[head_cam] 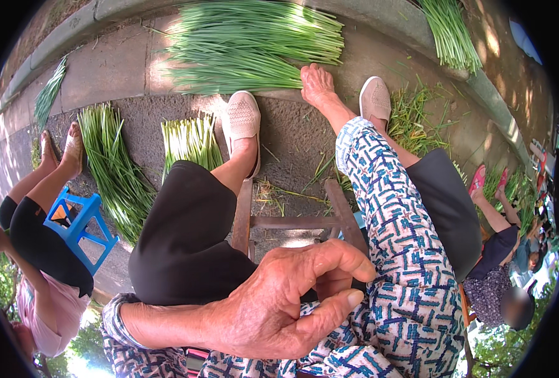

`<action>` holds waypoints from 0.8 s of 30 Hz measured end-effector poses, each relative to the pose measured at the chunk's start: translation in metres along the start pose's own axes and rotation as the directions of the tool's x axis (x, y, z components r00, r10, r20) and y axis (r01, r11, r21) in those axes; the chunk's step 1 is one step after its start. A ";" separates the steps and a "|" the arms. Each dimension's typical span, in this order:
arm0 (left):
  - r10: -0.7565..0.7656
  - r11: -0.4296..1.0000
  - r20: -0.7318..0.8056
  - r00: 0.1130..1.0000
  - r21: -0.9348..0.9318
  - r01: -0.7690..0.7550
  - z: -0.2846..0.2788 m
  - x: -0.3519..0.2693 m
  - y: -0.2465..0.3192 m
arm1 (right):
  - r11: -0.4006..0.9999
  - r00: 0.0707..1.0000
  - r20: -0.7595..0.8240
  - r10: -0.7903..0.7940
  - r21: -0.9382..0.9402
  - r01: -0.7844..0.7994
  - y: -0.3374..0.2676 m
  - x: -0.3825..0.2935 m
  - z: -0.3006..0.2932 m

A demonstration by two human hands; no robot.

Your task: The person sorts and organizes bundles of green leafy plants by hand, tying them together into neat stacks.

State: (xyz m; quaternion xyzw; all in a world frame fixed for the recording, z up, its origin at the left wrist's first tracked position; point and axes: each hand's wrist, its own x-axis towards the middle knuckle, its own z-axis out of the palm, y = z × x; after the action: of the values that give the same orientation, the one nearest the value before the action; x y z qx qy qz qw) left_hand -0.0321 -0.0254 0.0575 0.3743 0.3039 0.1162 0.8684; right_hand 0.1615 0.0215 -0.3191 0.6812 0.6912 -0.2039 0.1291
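My right hand (318, 86) reaches down to the paving, its fingers closed around the pale stem ends of some long chive-like greens (241, 73). These stems lie along the near edge of a wide pile of the same greens (255, 33). My left hand (303, 293) is raised over my lap, its fingers curled and its thumb a little apart from the forefinger; nothing shows between them. A bundle with pale, evenly set ends (192, 141) lies beside my shoe on the left. A longer bundle (118, 175) lies farther left.
A wooden stool frame (293, 222) stands between my legs. Leaf scraps (414, 118) litter the ground by my other shoe. A concrete curb (501, 104) runs behind, with more greens (452, 35) across it. A person sits at left near a blue plastic stool (83, 227); others sit at right.
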 end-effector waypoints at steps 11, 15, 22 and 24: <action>-0.023 1.000 0.003 1.000 -0.011 0.023 0.001 -0.002 0.002 | 0.992 0.998 -0.016 -0.067 0.108 0.068 0.008 0.000 0.009; -0.054 0.998 0.004 0.999 -0.031 0.054 -0.001 -0.003 0.001 | 0.988 0.996 0.017 -0.082 0.136 0.079 0.012 0.009 -0.008; -0.040 0.999 0.004 0.999 0.006 0.040 -0.005 -0.007 0.002 | 0.984 0.954 -0.287 -0.086 0.128 0.128 0.032 0.019 -0.031; -0.056 0.998 0.006 0.998 -0.008 0.056 -0.006 -0.006 0.004 | 0.991 0.959 -0.269 -0.092 0.067 0.114 0.030 0.018 -0.023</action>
State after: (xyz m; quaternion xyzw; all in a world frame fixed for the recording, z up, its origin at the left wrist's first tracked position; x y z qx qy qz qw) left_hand -0.0409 -0.0218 0.0595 0.3623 0.3111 0.0920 0.8738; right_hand 0.1931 0.0479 -0.3101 0.6703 0.7276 -0.1455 -0.0034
